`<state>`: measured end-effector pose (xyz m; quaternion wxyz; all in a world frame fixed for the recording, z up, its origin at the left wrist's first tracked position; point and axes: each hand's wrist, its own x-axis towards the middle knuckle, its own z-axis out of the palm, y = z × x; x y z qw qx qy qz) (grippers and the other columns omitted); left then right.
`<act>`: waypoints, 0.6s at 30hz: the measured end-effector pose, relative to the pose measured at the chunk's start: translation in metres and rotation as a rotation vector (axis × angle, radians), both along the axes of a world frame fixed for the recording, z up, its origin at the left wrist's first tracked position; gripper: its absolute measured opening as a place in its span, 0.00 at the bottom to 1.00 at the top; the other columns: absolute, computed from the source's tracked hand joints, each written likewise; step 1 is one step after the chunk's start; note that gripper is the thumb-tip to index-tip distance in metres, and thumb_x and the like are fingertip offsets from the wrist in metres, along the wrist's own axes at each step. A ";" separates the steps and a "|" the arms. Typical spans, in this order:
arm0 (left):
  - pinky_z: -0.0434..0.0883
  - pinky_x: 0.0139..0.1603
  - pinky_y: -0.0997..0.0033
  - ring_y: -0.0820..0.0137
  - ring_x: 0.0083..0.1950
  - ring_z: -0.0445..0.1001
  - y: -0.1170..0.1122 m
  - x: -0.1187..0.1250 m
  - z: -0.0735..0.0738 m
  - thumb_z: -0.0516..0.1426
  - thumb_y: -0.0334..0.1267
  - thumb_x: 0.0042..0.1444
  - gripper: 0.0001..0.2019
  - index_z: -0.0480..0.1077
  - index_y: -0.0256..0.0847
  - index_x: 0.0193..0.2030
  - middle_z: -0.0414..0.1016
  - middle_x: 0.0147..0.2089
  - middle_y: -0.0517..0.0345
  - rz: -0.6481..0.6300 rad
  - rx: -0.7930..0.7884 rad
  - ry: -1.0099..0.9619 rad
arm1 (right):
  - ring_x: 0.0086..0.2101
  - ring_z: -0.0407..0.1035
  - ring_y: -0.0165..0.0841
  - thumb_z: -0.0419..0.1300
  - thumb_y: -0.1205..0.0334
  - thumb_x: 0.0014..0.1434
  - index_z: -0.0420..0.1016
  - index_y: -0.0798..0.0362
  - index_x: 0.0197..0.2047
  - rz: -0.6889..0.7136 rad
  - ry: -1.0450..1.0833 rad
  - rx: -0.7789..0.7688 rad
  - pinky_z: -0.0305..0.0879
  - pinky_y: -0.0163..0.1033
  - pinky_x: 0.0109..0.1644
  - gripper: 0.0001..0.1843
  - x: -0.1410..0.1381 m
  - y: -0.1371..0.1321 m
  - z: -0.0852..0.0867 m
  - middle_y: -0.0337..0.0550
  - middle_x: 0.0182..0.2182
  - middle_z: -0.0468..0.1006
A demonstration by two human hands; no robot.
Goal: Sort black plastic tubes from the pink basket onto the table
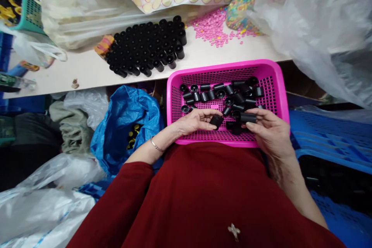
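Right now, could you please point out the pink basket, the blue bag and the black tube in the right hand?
Pink basket [281, 99]: head view, on its rim at the right side.
Blue bag [148, 113]: head view, on its wrinkled wall.
Black tube [248, 118] in the right hand [271, 128]: head view, on its side.

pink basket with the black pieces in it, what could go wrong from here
The right grip holds its black cylinder near one end, so it might slip back among the loose ones.
The pink basket rests close against the red top, its support hidden; a body shift could jostle it.
The upright black cylinders stand packed near the table's front edge; a bump might topple some.
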<state>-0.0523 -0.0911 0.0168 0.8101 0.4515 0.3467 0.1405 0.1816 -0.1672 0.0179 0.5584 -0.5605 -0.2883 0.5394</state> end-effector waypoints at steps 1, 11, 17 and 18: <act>0.74 0.45 0.68 0.71 0.41 0.75 0.001 0.001 0.002 0.70 0.34 0.45 0.25 0.75 0.37 0.52 0.77 0.41 0.55 0.032 -0.090 -0.049 | 0.29 0.78 0.31 0.82 0.55 0.35 0.83 0.48 0.37 0.017 -0.003 -0.003 0.80 0.37 0.35 0.24 -0.002 0.000 0.001 0.37 0.31 0.84; 0.75 0.44 0.66 0.70 0.39 0.75 0.023 -0.006 0.002 0.64 0.37 0.53 0.12 0.77 0.36 0.44 0.75 0.37 0.56 -0.195 0.360 0.344 | 0.29 0.76 0.31 0.80 0.54 0.40 0.80 0.47 0.39 -0.256 -0.284 0.065 0.81 0.42 0.38 0.23 0.027 0.000 -0.010 0.34 0.30 0.81; 0.71 0.46 0.62 0.66 0.39 0.71 0.034 0.029 0.009 0.54 0.26 0.56 0.07 0.73 0.36 0.31 0.72 0.35 0.52 -0.555 0.994 0.563 | 0.30 0.78 0.30 0.78 0.47 0.44 0.73 0.45 0.41 -0.297 -0.169 0.051 0.80 0.39 0.38 0.26 0.034 0.004 -0.010 0.33 0.33 0.80; 0.70 0.44 0.63 0.66 0.37 0.71 0.033 0.038 0.008 0.53 0.25 0.55 0.08 0.72 0.36 0.30 0.71 0.32 0.53 -0.575 1.000 0.592 | 0.31 0.79 0.31 0.78 0.46 0.44 0.73 0.45 0.41 -0.273 -0.167 0.047 0.80 0.40 0.39 0.27 0.033 0.005 -0.011 0.33 0.33 0.81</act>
